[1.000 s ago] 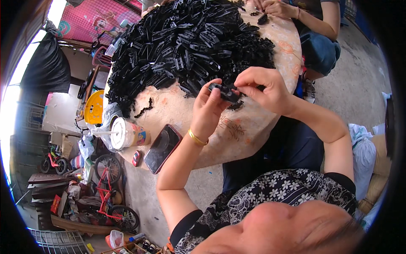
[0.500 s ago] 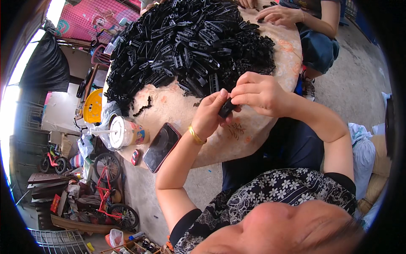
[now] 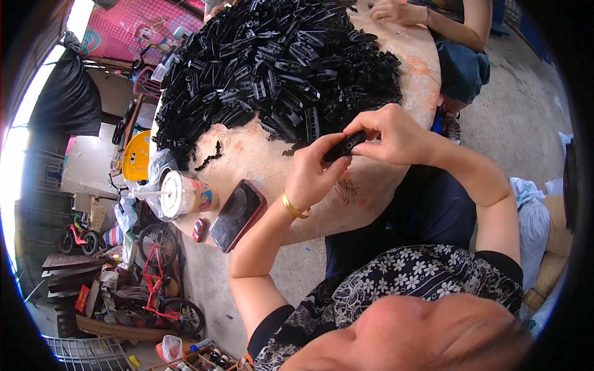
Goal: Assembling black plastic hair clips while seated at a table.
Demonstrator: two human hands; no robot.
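Observation:
Between my two hands is a small oblong black plastic part [image 3: 344,147], held above the near right of the round table [image 3: 322,213]. My left hand [image 3: 314,167] pinches its left end between thumb and fingers. At the other end, my right hand [image 3: 387,136] grips it with thumb and forefinger. Beyond my hands rises a big heap of black plastic parts [image 3: 266,68], mostly long slotted pieces. Smaller dark bits [image 3: 377,80] bunch at the heap's right side, and a short black strip [image 3: 209,156] lies apart from it on the cloth.
Left of my forearm lie a phone [image 3: 237,216] and a lidded cup with a straw [image 3: 185,193]. A tiny red toy car [image 3: 198,230] sits at the table edge. Across the table is a co-worker's hand [image 3: 396,12]. Bicycles [image 3: 154,278] and clutter stand left; sacks [image 3: 533,222] right.
The black part has turned to lie lengthwise between my hands, and my right thumb now presses along its near side. The co-worker's hand has shifted up and left.

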